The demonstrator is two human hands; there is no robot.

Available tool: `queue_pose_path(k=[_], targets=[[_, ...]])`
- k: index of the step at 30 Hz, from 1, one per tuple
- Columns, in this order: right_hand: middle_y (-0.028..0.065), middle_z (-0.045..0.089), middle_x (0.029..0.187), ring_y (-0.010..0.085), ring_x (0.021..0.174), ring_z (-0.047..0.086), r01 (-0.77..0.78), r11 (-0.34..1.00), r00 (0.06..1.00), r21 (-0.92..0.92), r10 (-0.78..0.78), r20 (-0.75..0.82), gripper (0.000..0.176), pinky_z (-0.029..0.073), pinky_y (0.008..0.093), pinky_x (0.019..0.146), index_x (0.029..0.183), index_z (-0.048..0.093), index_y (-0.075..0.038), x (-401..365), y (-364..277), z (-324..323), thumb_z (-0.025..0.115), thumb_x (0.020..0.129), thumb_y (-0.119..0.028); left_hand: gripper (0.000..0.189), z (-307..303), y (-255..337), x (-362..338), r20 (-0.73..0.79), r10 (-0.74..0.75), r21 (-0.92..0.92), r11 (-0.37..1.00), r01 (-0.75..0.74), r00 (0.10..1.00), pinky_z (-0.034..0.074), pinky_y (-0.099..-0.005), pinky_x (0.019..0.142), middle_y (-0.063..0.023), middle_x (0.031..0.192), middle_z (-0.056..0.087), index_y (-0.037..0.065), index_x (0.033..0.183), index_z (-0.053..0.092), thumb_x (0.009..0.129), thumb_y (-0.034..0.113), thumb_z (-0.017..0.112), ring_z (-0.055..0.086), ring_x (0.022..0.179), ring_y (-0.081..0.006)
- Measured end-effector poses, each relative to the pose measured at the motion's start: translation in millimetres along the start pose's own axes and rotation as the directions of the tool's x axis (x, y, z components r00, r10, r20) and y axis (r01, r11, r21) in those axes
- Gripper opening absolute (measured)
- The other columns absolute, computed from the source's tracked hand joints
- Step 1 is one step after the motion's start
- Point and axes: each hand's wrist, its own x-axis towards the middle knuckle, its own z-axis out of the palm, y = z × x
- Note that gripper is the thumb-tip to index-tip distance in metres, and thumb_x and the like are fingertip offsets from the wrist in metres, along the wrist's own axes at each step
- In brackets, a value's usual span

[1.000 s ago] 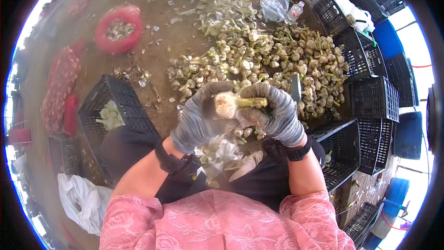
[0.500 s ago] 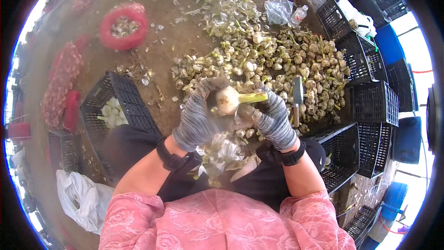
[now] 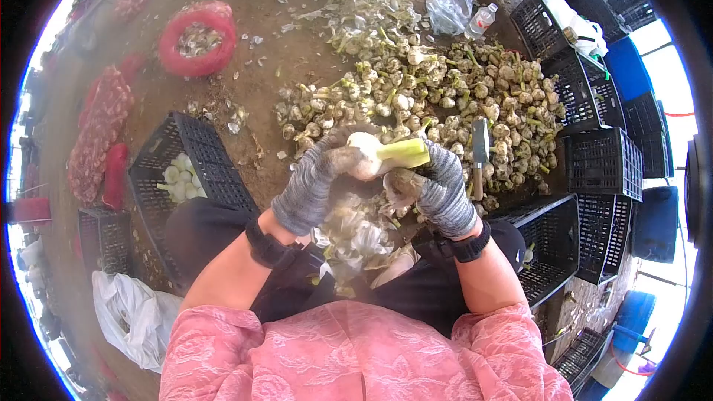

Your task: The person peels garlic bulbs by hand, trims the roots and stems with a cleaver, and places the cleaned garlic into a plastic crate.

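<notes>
In front of me my left hand (image 3: 316, 186), in a grey knitted glove, grips a pale garlic bulb (image 3: 364, 154) with a thick green stem pointing right. My right hand (image 3: 440, 189), gloved too, is closed at the stem end, its thumb pinching papery garlic skin below the bulb. Loose white skins (image 3: 355, 234) lie heaped between my legs. Beyond my hands spreads a large pile of unpeeled garlic bulbs (image 3: 497, 89). A knife (image 3: 480, 150) with a wide blade and wooden handle rests on that pile, right of my right hand.
At my left stands a black crate (image 3: 212, 163) holding peeled bulbs. A red mesh bag (image 3: 174, 48) and a white plastic bag (image 3: 134, 319) lie farther left. Black crates (image 3: 605, 163) line the right side. A plastic bottle (image 3: 481, 21) lies behind the pile.
The bulb has turned slightly and moved a little up, showing more of the green stem. My left hand has shifted its grip around it; skin hangs under my right thumb.
</notes>
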Motion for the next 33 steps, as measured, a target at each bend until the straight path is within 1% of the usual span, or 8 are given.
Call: queue_pose_path(k=[6,13,17,19,21,23,26,33], targets=[[0.0039,0.060,0.085,0.0078,0.079,0.055,0.003,0.999,0.984,0.050,0.006,-0.181,0.026,0.046,0.0231,0.069,0.100,0.056,-0.001,1.2,2.1,11.1,0.063,0.076,-0.005,0.046,8.7,-0.6,-5.3,-0.092,0.167,0.285,0.949,-0.135,0.982,0.043,-0.0299,0.088,-0.0087,0.110,0.052,0.003,0.118,0.043,0.078,0.019,0.058,0.052,0.098,-0.0173],[0.0133,0.059,0.084,0.0245,0.074,0.059,0.266,0.785,0.925,-0.560,-0.372,-0.082,0.016,0.047,0.0316,0.068,0.078,0.060,-0.001,4.0,1.4,4.7,0.069,0.066,-0.006,0.066,7.1,-2.4,-3.2,0.020,0.204,0.266,0.943,-0.202,0.979,0.039,-0.0306,0.093,-0.0081,0.113,0.052,0.003,0.122,0.041,0.065,0.008,0.072,0.049,0.104,-0.0169],[0.0110,0.060,0.081,0.0176,0.072,0.057,0.170,0.939,0.974,-0.299,-0.206,-0.092,0.019,0.046,0.0293,0.067,0.083,0.059,-0.001,-0.9,5.1,-1.9,0.067,0.069,-0.010,0.062,-5.2,0.4,0.5,-0.036,0.218,0.379,0.906,-0.188,0.975,0.041,-0.0316,0.091,-0.0101,0.113,0.053,0.003,0.123,0.041,0.069,0.016,0.070,0.050,0.106,-0.0194],[0.0072,0.060,0.081,0.0122,0.072,0.055,0.039,0.990,0.999,-0.137,-0.039,0.001,0.023,0.046,0.0277,0.066,0.089,0.057,0.000,-3.1,-3.0,-2.6,0.066,0.071,-0.013,0.056,-9.3,1.9,-1.3,-0.042,0.106,0.098,0.990,-0.102,0.993,0.042,-0.0315,0.090,-0.0106,0.113,0.052,0.002,0.122,0.042,0.074,0.021,0.065,0.051,0.104,-0.0196],[0.0043,0.060,0.083,0.0092,0.074,0.055,0.148,0.940,0.989,-0.308,-0.141,0.046,0.028,0.046,0.0261,0.066,0.095,0.056,0.000,-3.0,3.3,-4.6,0.064,0.074,-0.016,0.054,-9.9,-3.5,0.2,-0.043,0.115,0.058,0.992,-0.112,0.992,0.042,-0.0307,0.089,-0.0109,0.113,0.053,0.002,0.122,0.042,0.076,0.022,0.062,0.052,0.102,-0.0197],[0.0050,0.061,0.086,0.0094,0.073,0.056,-0.087,0.996,0.996,0.038,0.086,0.012,0.031,0.047,0.0242,0.066,0.100,0.055,0.000,-7.4,3.8,-5.4,0.063,0.074,-0.016,0.054,-12.8,-5.4,3.1,-0.015,0.193,0.380,0.909,-0.173,0.981,0.044,-0.0328,0.088,-0.0114,0.113,0.053,0.002,0.123,0.040,0.077,0.020,0.062,0.054,0.100,-0.0212],[0.0061,0.061,0.089,0.0094,0.073,0.057,-0.065,0.951,0.995,0.303,0.085,-0.053,0.032,0.048,0.0226,0.065,0.102,0.056,0.000,-4.4,2.7,-8.1,0.062,0.074,-0.014,0.056,-12.8,6.3,-0.3,0.016,0.080,0.376,0.923,-0.080,0.997,0.047,-0.0350,0.085,-0.0118,0.112,0.053,0.002,0.124,0.039,0.075,0.014,0.063,0.054,0.100,-0.0235],[0.0054,0.061,0.085,0.0120,0.070,0.059,0.042,0.970,0.913,0.237,0.059,-0.404,0.022,0.051,0.0254,0.063,0.099,0.056,0.000,8.2,10.1,-30.3,0.057,0.078,-0.006,0.060,-9.8,10.0,-2.3,0.052,0.089,0.021,0.996,-0.090,0.995,0.052,-0.0335,0.076,-0.0094,0.108,0.055,0.003,0.121,0.041,0.069,0.009,0.069,0.055,0.097,-0.0212]])
